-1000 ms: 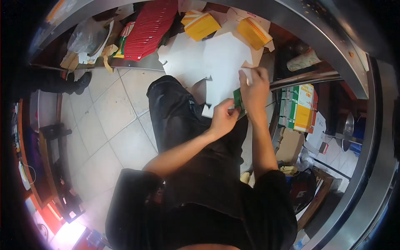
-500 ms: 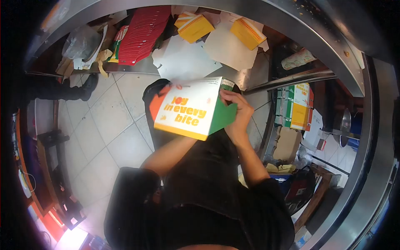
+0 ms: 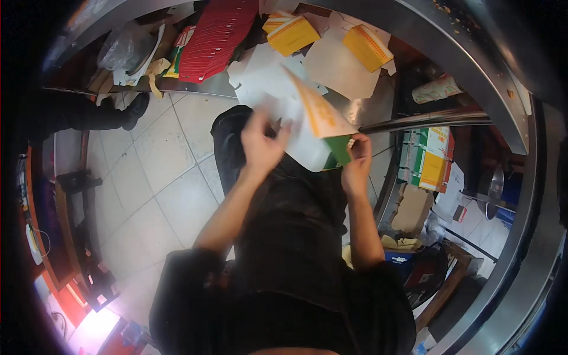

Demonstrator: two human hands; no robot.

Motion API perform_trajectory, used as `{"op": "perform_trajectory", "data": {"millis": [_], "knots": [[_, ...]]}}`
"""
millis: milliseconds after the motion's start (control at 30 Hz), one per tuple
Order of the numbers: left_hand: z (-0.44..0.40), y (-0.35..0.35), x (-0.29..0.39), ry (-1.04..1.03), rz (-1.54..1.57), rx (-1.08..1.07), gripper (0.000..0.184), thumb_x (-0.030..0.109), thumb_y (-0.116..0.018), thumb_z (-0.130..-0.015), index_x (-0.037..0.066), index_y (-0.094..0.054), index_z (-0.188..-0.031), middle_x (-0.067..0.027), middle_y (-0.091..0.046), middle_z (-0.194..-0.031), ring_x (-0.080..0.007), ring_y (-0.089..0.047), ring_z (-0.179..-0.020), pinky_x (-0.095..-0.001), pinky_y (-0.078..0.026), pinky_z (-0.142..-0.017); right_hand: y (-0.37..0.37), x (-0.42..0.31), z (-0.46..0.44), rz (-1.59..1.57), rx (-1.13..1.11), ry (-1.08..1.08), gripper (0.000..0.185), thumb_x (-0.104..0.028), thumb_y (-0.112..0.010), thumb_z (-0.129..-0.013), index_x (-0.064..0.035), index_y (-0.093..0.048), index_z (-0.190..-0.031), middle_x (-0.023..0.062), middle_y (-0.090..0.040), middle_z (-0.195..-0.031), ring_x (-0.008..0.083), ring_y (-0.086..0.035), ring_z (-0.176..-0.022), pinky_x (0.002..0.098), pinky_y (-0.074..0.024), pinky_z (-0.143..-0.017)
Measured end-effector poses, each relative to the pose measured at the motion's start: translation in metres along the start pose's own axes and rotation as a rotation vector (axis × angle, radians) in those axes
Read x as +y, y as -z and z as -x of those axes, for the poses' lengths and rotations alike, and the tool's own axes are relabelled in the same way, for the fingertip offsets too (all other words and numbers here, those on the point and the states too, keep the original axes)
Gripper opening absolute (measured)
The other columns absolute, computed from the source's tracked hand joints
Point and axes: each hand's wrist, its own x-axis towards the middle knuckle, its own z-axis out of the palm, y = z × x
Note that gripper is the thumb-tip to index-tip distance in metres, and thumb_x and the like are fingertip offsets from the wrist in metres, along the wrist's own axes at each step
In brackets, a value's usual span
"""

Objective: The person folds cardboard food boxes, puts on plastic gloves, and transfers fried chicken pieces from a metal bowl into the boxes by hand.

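1. A seated person's right hand is gripping a printed carton by its green side, the fingers closing on the corner nearest the body.
2. The carton, showing white, yellow and green, is hanging at a tilt above the person's knees, just in front of the bench's near edge.
3. The left hand is hovering beside the carton's white part, its fingers curving and blurring; whether they are touching the card or staying released, one cannot tell.
4. On the bench, a fanned red stack is lying left of the middle, reaching toward the near edge.
5. Two yellow boxes are resting toward the far edge, the second nearer the right end, with pale cardboard sheets lying around them.
6. A clear plastic bag is sitting near the bench's left end.
7. Below the right end, more printed cartons are standing packed together.
8. At left, another person's dark shoe is resting on the tiled floor.
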Motion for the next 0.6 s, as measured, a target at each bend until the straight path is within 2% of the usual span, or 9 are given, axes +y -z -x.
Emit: {"op": "perform_trajectory", "data": {"millis": [33, 67, 133, 267, 333, 400, 467, 533, 600], "knots": [[-0.021, 0.000, 0.000, -0.530, -0.516, 0.448, 0.071, 0.029, -0.086, -0.075, -0.006, -0.057, -0.129, -0.0250, -0.064, -0.121, -0.0361, -0.060, -0.116, -0.0447, -0.045, -0.102, 0.002, -0.005, 0.000, -0.003, 0.002, -0.007, 0.030, 0.005, -0.068, -0.088, -0.0064, -0.052, -0.111, 0.0053, -0.058, -0.113, 0.0173, -0.056, -0.109, 0.0309, -0.0447, -0.096], [-0.032, 0.003, -0.026, -0.340, -0.768, 0.306, 0.081, 0.031, -0.084, -0.081, -0.006, -0.045, -0.141, -0.0240, -0.058, -0.131, -0.0280, -0.055, -0.125, -0.0426, -0.046, -0.103, 0.001, -0.015, -0.003, -0.086, -0.042, -0.073, 0.025, 0.000, -0.067, -0.092, -0.0085, -0.052, -0.110, 0.0037, -0.058, -0.111, 0.0151, -0.057, -0.106, 0.0290, -0.0456, -0.093], [-0.067, 0.003, -0.040, 0.458, 0.168, -0.461, 0.072, 0.033, -0.083, -0.083, -0.003, -0.052, -0.136, -0.0191, -0.063, -0.127, -0.0266, -0.062, -0.113, -0.0412, -0.050, -0.096, 0.001, -0.024, -0.009, -0.166, -0.092, -0.145, 0.020, -0.004, -0.065, -0.096, -0.0106, -0.052, -0.110, 0.0022, -0.059, -0.108, 0.0129, -0.058, -0.103, 0.0272, -0.0466, -0.090], [-0.080, -0.041, -0.069, 0.580, 0.579, -0.438, 0.058, 0.043, -0.085, -0.078, -0.006, -0.068, -0.107, -0.0151, -0.073, -0.094, -0.0213, -0.069, -0.085, -0.0384, -0.054, -0.080, -0.008, -0.026, -0.028, -0.214, 0.021, -0.240, 0.021, 0.001, -0.066, -0.093, -0.0072, -0.053, -0.107, 0.0044, -0.058, -0.111, 0.0162, -0.058, -0.102, 0.0288, -0.0464, -0.090], [-0.067, -0.059, -0.059, 0.156, 0.056, -0.008, 0.047, 0.041, -0.086, -0.076, -0.003, -0.071, -0.087, -0.0111, -0.072, -0.075, -0.0225, -0.069, -0.068, -0.0374, -0.054, -0.069, -0.011, -0.020, -0.028, 0.363, 0.196, -0.013, 0.022, 0.000, -0.069, -0.090, -0.0068, -0.052, -0.104, 0.0032, -0.057, -0.108, 0.0164, -0.056, -0.099, 0.0281, -0.0453, -0.087], [-0.058, -0.071, -0.050, 0.067, -0.264, 0.212, 0.045, 0.039, -0.089, -0.070, -0.001, -0.072, -0.081, -0.0156, -0.072, -0.070, -0.0299, -0.070, -0.066, -0.0404, -0.054, -0.069, -0.007, -0.008, -0.027, 0.366, 0.183, 0.220, 0.025, -0.002, -0.073, -0.084, -0.0060, -0.052, -0.096, 0.0073, -0.057, -0.104, 0.0192, -0.056, -0.096, 0.0285, -0.0440, -0.085], [-0.055, -0.093, -0.120, 0.031, -0.029, 0.151, 0.026, 0.024, -0.068, -0.095, 0.002, -0.069, -0.109, -0.0088, -0.073, -0.101, -0.0206, -0.069, -0.085, -0.0356, -0.056, -0.080, -0.025, -0.016, -0.017, 0.597, 0.144, 0.398, 0.026, -0.005, -0.078, -0.078, -0.0062, -0.055, -0.090, 0.0148, -0.057, -0.106, 0.0280, -0.057, -0.099, 0.0355, -0.0459, -0.086], [-0.052, -0.099, -0.123, 0.304, 0.694, -0.104, 0.027, 0.022, -0.067, -0.095, 0.003, -0.064, -0.114, -0.0089, -0.070, -0.107, -0.0206, -0.067, -0.091, -0.0355, -0.056, -0.082, -0.055, -0.029, 0.000, 0.881, 0.119, 0.503, 0.027, -0.010, -0.082, -0.073, -0.0074, -0.058, -0.086, 0.0199, -0.057, -0.110, 0.0361, -0.057, -0.103, 0.0436, -0.0460, -0.088], [-0.051, -0.099, -0.108, 0.457, 1.091, -0.263, 0.029, 0.021, -0.066, -0.096, 0.003, -0.060, -0.119, -0.0090, -0.068, -0.112, -0.0206, -0.065, -0.096, -0.0354, -0.055, -0.084, -0.067, -0.032, 0.003, 1.077, 0.054, 0.654, 0.032, -0.008, -0.085, -0.069, -0.0073, -0.059, -0.086, 0.0157, -0.056, -0.111, 0.0333, -0.057, -0.099, 0.0397, -0.0487, -0.082]]}}
